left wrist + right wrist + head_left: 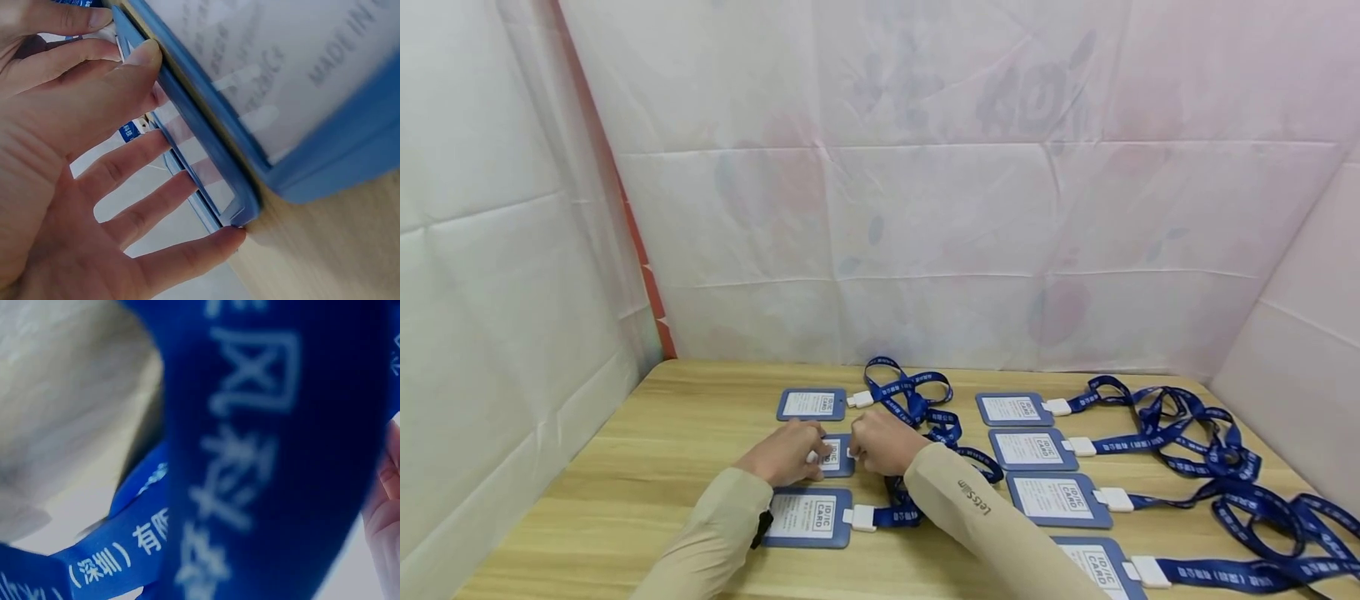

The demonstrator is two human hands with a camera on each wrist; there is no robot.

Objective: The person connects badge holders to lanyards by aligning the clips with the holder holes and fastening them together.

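In the middle of the left column lies a blue ID card holder (842,463), partly covered by my left hand (786,452). The left wrist view has this holder (203,159) gripped along its edges, thumb (144,55) on one side and fingers (181,184) along the other. My right hand (886,442) is at the holder's right end, pinching the white clip (105,31) there. A blue lanyard (977,460) with white lettering trails out beyond the right hand. In the right wrist view, the blue lanyard strap (250,456) fills most of the picture close up.
Another card holder (811,404) lies behind the hands and one more (808,518) in front, each with a lanyard. Several holders (1028,448) with tangled lanyards (1195,433) form a column on the right of the wooden table (587,500). Pale cloth walls (925,217) enclose it.
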